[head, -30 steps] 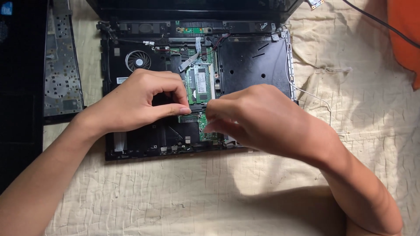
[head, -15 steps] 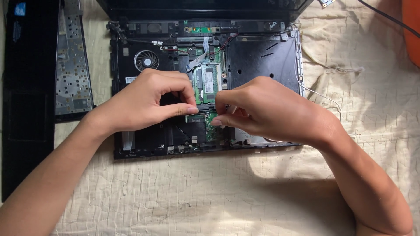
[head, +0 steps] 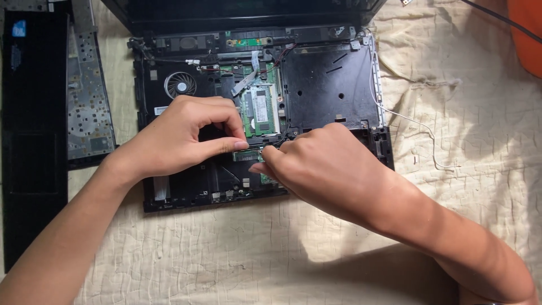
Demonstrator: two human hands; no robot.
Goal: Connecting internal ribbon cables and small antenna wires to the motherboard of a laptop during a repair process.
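Green memory module point(head: 248, 155) pinched by left hand point(head: 180, 138) and right hand point(head: 322, 164) inside opened laptop point(head: 333, 96); both grips closed on it. Forcing risks cracking slot.

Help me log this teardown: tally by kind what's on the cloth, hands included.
Hands: 2, left hand and right hand
Opened laptop: 1
Removed keyboard: 1
Black cover panel: 1
Orange object: 1
Total: 6
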